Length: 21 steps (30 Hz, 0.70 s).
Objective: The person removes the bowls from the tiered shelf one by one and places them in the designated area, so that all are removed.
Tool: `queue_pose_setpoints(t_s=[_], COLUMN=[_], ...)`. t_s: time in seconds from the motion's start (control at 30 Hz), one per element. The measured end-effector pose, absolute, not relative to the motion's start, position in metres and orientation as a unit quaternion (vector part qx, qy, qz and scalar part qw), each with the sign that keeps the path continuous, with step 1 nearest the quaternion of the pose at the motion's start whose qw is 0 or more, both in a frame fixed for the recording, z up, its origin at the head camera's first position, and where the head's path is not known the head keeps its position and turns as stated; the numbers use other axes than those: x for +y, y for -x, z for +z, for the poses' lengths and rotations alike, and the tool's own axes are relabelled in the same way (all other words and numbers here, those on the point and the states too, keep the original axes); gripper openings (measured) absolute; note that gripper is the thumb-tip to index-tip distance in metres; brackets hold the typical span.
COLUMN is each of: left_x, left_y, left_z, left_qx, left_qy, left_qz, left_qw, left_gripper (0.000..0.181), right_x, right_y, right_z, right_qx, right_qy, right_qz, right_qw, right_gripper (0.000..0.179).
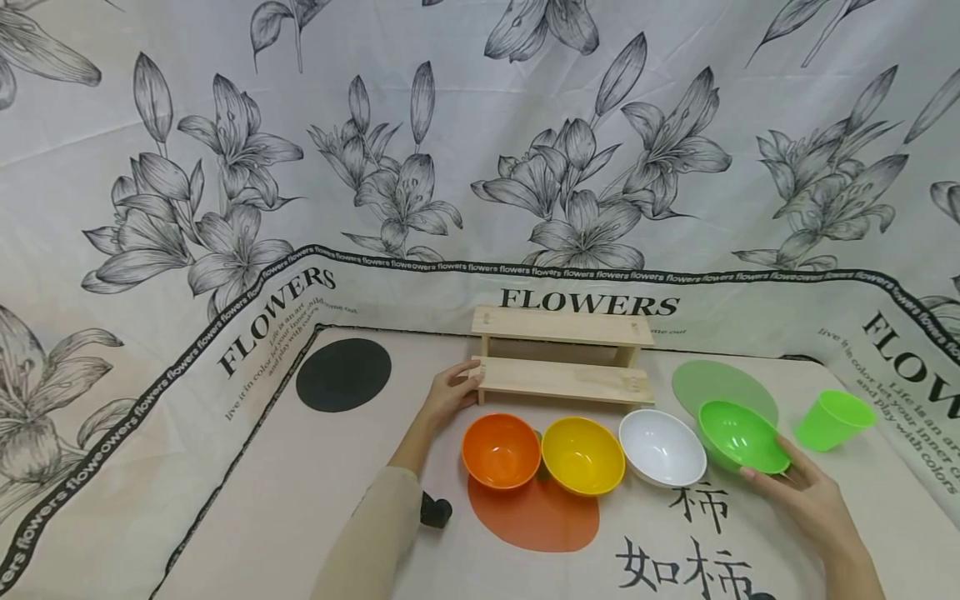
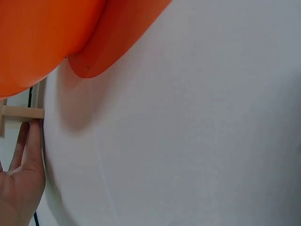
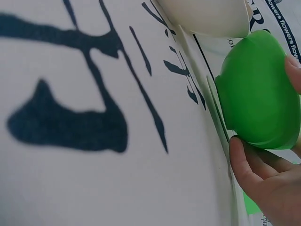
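Observation:
A two-tier wooden rack (image 1: 562,379) stands at the back of the table. At the left end of its lower shelf is my left hand (image 1: 452,393), fingers straight and fingertips touching the wood; the left wrist view shows them against a wooden leg (image 2: 23,112). My right hand (image 1: 813,492) grips the green bowl (image 1: 738,437) at its right side, thumb at the rim and fingers low near the base (image 3: 258,94). Left of it, in a row before the rack, sit a white bowl (image 1: 662,447), a yellow bowl (image 1: 583,457) and an orange bowl (image 1: 501,452).
A green cup (image 1: 834,419) leans at the far right. The tablecloth (image 1: 300,500) bears a dark printed circle (image 1: 343,375), a pale green one (image 1: 712,379), an orange one (image 1: 532,521) and black characters. Flower-printed cloth (image 1: 450,208) hangs behind the rack.

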<state>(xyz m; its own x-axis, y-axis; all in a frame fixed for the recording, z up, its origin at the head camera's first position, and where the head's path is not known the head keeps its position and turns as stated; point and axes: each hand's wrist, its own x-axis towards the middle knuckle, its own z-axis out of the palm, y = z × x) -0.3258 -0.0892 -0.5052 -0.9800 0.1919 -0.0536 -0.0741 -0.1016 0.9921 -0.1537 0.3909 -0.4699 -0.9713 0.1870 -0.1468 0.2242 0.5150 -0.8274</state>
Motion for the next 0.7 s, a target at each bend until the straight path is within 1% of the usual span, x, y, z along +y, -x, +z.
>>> queue_pose_setpoints(t_s=[0.2, 0.43, 0.7], left_x=[-0.089, -0.089, -0.089], left_y=[0.327, 0.327, 0.327], left_z=[-0.506, -0.506, -0.505], left_qx=[0.665, 0.671, 0.666], left_qy=[-0.045, -0.049, -0.042], left_qz=[0.740, 0.735, 0.739], left_qw=[0.090, 0.089, 0.090], left_gripper=[0.047, 0.047, 0.045], right_x=[0.394, 0.400, 0.403], right_y=[0.155, 0.152, 0.148], right_z=[-0.477, -0.486, -0.481], right_qx=[0.865, 0.868, 0.877], right_qy=[-0.125, -0.123, -0.116], right_qz=[-0.484, -0.481, -0.466], right_qw=[0.029, 0.015, 0.025], right_gripper=[0.091, 0.089, 0.086])
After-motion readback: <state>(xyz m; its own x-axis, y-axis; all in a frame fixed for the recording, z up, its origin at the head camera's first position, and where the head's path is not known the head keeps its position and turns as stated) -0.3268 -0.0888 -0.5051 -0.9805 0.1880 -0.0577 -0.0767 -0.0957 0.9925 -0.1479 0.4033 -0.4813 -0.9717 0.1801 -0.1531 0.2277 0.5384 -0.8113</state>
